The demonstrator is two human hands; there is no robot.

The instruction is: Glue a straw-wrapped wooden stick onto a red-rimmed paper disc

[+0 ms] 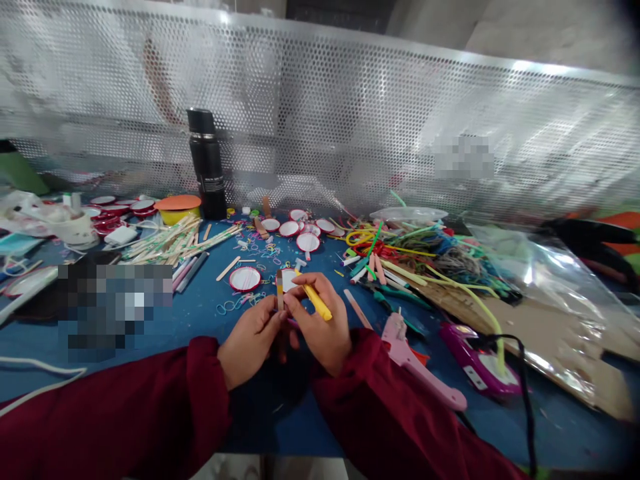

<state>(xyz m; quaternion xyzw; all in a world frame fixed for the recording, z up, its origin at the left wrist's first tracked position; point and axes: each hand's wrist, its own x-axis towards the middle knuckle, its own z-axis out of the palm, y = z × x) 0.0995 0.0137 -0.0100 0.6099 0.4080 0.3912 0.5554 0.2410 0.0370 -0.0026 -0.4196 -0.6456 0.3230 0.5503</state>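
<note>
Nearest, two soft maroon sleeves (125, 413). Left hand (250, 337) pinching one flat wooden stick (280, 288) upright over mid-table; right hand (323, 330) closed round one smooth yellow tube (319, 305), just beside the stick. Underneath, matte blue table (195, 320), littered; behind, shiny perforated metal screen (350, 113). One round red-rimmed white disc (245, 279) left of the stick, one pink glue gun (415, 360), one purple glue gun (475, 360), one black cylindrical flask (207, 163).

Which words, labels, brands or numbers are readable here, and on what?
No text is readable.
Black flask: small white print, too small to read.
Wooden stick in left hand, yellow tube in right hand: no text visible.
</note>
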